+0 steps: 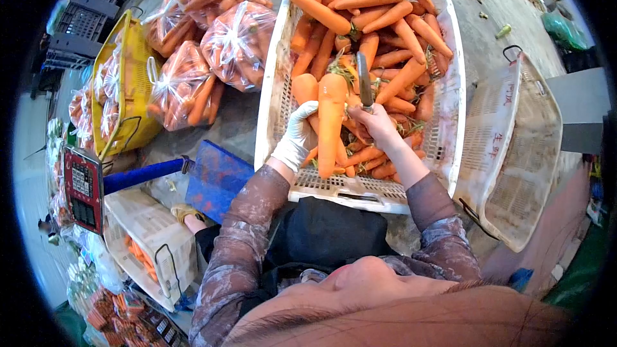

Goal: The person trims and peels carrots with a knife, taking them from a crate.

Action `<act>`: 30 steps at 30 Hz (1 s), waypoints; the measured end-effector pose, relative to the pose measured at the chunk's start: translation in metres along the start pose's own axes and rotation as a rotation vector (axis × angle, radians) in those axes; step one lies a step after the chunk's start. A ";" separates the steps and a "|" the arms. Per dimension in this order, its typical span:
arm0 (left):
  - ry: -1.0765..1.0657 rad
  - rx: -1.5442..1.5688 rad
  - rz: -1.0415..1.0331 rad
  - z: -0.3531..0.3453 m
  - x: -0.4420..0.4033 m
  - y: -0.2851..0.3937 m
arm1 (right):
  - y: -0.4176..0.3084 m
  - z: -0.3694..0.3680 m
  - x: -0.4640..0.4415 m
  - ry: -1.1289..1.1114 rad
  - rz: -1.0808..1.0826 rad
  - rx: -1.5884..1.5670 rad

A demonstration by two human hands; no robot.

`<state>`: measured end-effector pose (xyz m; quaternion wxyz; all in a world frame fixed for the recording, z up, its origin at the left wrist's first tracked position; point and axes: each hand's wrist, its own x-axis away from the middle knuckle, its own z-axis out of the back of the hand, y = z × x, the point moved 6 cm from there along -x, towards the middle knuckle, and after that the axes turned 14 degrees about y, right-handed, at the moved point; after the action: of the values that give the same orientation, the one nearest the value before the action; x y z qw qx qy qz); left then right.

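My left hand (296, 133), in a white glove, is closed around a thick carrot (331, 130) with its broad end up. A second carrot (304, 88) shows just behind it, also at the gloved fingers. My bare right hand (378, 126) is closed on a knife (364, 81), whose blade points up and away from me beside the carrot tops. Both hands are over a white plastic crate (457, 90) full of loose carrots (403, 83), several with green stem stubs.
Bagged carrots (239, 42) lie on the floor at left beside a yellow crate (128, 83). A scale with a red display (83, 186) and blue platform (215, 180) stands at lower left, near a white crate (122, 212) holding some carrots. Another white crate (514, 148) is at right.
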<state>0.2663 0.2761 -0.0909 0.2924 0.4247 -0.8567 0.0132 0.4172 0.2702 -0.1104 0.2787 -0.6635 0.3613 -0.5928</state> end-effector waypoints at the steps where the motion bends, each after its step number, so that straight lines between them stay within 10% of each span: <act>1: 0.009 -0.011 -0.022 -0.001 0.000 -0.001 | 0.002 -0.003 0.000 -0.004 -0.001 0.001; 4: 0.055 -0.026 -0.083 0.001 -0.002 -0.001 | -0.006 -0.006 0.009 0.110 0.167 0.148; 7: 0.060 -0.022 -0.096 -0.005 -0.004 -0.003 | -0.046 -0.008 0.040 0.495 1.034 0.779; 10: 0.081 -0.076 -0.100 -0.001 -0.005 -0.001 | -0.058 -0.015 0.053 0.511 1.208 0.883; 27: 0.004 -0.118 -0.128 -0.008 -0.001 -0.003 | -0.045 -0.015 0.045 0.469 1.183 0.863; 30: -0.046 -0.113 -0.177 -0.013 0.002 0.003 | -0.016 -0.021 0.019 0.114 0.765 0.384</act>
<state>0.2699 0.2797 -0.0781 0.2962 0.4817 -0.8217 -0.0708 0.3992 0.2652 -0.0840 0.5765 -0.3841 0.4794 -0.5388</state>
